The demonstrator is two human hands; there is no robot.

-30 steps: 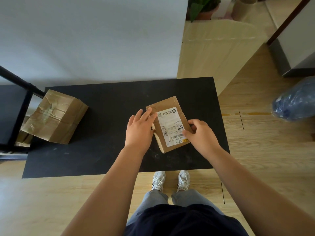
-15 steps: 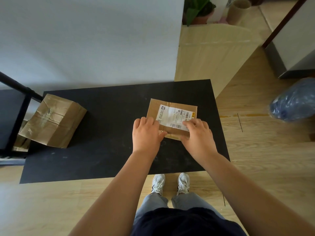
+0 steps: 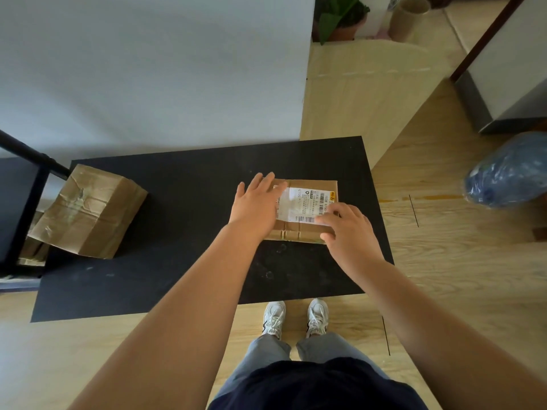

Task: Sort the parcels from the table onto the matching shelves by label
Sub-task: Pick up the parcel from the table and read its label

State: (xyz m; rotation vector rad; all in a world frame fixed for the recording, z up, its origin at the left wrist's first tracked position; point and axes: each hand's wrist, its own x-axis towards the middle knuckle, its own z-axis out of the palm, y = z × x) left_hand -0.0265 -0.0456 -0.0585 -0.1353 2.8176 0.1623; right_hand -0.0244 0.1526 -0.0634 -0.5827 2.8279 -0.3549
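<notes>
A small brown parcel [image 3: 305, 233] with a white printed label [image 3: 307, 201] lies flat on the black table [image 3: 183, 261], right of centre. My left hand [image 3: 256, 205] rests flat on the parcel's left part, fingers stretched out and apart. My right hand [image 3: 350, 232] is on its near right corner, fingers on the label and thumb at the near edge. A larger, crumpled brown parcel [image 3: 88, 211] wrapped in tape sits at the table's left end, overhanging the edge.
A black shelf frame [image 3: 26, 202] stands just left of the table, with more brown parcels low behind it. A flat cardboard sheet [image 3: 364, 93] leans at the back right. A blue plastic bag [image 3: 509, 173] lies on the wooden floor at right.
The small parcel was turned from a slanted position to lie square with its label sideways. My left hand moved from its near edge to lie flat on top.
</notes>
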